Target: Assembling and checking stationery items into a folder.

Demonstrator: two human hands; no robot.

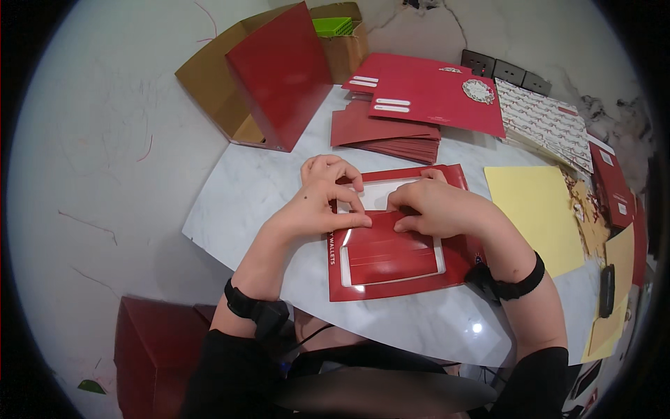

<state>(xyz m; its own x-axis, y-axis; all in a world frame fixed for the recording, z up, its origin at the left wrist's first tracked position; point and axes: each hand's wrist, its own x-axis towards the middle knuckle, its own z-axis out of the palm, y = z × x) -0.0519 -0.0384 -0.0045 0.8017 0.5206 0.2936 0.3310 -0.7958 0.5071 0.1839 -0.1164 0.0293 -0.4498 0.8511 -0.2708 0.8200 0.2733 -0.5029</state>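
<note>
A flat red package [455, 258] with a large white-edged window lies on the table in front of me. Within the window, a glossy red paper piece [391, 255] with crosswise creases covers the lower part, and white shows above it. My left hand [324, 199] pinches the top edge of this piece between thumb and forefinger, its other fingers curled. Close beside it, the bent fingers and thumb of my right hand [443, 206] grip the same edge, with the wrist resting over the package's right side. The fingers partly hide that edge.
Behind the package sits a stack of dark red paper pieces [380, 136], below red printed folders [440, 98]. An open red box [283, 84] stands back left. Yellow paper [534, 213], a patterned white stack [544, 119] and a black object [606, 290] lie right.
</note>
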